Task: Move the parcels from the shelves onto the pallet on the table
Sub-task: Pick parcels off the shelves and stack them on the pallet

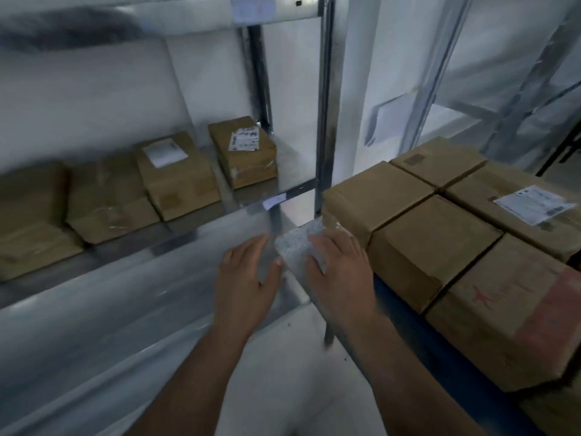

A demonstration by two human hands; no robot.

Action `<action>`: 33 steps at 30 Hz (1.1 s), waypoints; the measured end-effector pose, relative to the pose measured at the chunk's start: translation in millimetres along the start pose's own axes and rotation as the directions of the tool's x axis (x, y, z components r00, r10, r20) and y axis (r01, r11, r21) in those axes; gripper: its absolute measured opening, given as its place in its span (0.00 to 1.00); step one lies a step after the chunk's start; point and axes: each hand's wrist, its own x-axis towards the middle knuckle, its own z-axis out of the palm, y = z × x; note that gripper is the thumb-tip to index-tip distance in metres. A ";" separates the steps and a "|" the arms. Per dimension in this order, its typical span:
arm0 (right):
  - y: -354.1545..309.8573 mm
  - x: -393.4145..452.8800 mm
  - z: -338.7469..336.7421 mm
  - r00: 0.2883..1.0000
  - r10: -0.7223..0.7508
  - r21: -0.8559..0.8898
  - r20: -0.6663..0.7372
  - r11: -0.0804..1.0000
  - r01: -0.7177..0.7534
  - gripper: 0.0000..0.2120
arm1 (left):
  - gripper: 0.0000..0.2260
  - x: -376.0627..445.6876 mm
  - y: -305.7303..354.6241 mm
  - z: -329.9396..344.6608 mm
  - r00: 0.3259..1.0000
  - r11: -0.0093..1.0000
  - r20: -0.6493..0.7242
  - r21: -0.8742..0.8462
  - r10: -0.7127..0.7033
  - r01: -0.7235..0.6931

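Flat, parcels (pixel 418 228) aligned along pallet (pixel 408 313)

Four cardboard parcels (pixel 176 174) sit on the shelf (pixel 283 171); five more (pixel 434 247) on the pallet (pixel 408 313); two hands (pixel 245 278).

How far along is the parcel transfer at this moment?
Done: at least six brown parcels sit packed together on the right, apparently on the pallet. In hand: nothing; left hand and right hand are open, though blur hides whether the right one touches the speckled corner. Left: four parcels on the shelf.
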 end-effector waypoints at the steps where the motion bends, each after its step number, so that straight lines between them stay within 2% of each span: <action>1: -6.6 -1.0 6.1 0.999 -0.030 0.022 0.016 0.999 0.029 0.18 | 0.22 -6.6 -4.2 -8.3 0.999 0.999 -0.023 0.032 -0.024 0.025; 8: -61.9 -11.1 49.1 0.974 -0.197 0.159 0.112 0.971 0.178 0.18 | 0.23 -57.7 -39.5 -60.9 0.963 0.950 -0.118 0.168 -0.244 0.262; 12: -110.5 -20.5 72.7 0.936 -0.313 0.249 0.159 0.931 0.269 0.20 | 0.25 -89.9 -60.8 -102.1 0.911 0.894 -0.221 0.215 -0.347 0.393; 19: -206.1 -41.6 103.2 0.852 -0.474 0.319 0.222 0.861 0.396 0.23 | 0.26 -139.6 -105.1 -172.0 0.819 0.796 -0.373 0.266 -0.436 0.544; 26: -327.0 -88.2 139.9 0.760 -0.588 0.377 0.275 0.794 0.478 0.28 | 0.30 -210.2 -162.3 -265.6 0.705 0.717 -0.500 0.213 -0.503 0.663; 33: -469.6 -155.7 185.4 0.681 -0.694 0.455 0.233 0.697 0.554 0.26 | 0.33 -299.4 -232.8 -375.2 0.596 0.622 -0.574 0.183 -0.561 0.761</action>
